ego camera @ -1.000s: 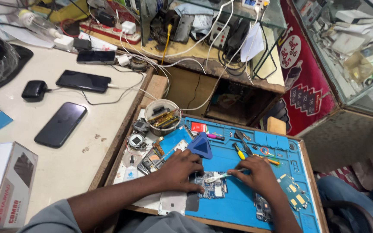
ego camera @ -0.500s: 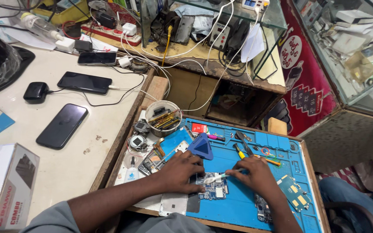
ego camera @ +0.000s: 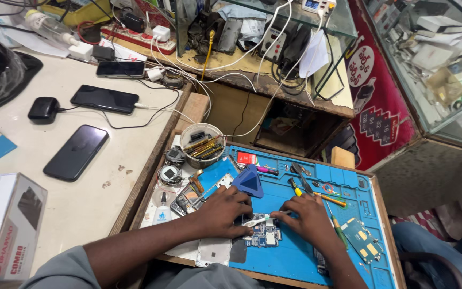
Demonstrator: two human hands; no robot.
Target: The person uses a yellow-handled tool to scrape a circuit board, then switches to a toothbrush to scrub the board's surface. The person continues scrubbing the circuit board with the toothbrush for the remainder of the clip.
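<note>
My left hand (ego camera: 225, 211) rests on the blue work mat (ego camera: 295, 257) and presses down on an opened phone board (ego camera: 263, 235). My right hand (ego camera: 308, 219) holds a slim white tool (ego camera: 260, 219), its tip lying over the board between both hands. A blue triangular pick (ego camera: 249, 182) lies just beyond my left fingers. A detached white phone panel (ego camera: 212, 251) sits below my left wrist.
A round cup of tools (ego camera: 202, 144) stands at the mat's far left corner. Screwdrivers and tweezers (ego camera: 316, 192) lie behind my right hand, a small circuit board (ego camera: 363, 241) to its right. Three dark phones (ego camera: 76, 152) and boxes (ego camera: 6, 230) sit on the left counter.
Both hands have stayed on the board; my right hand shifted slightly left with the tool. The view moved a little closer.
</note>
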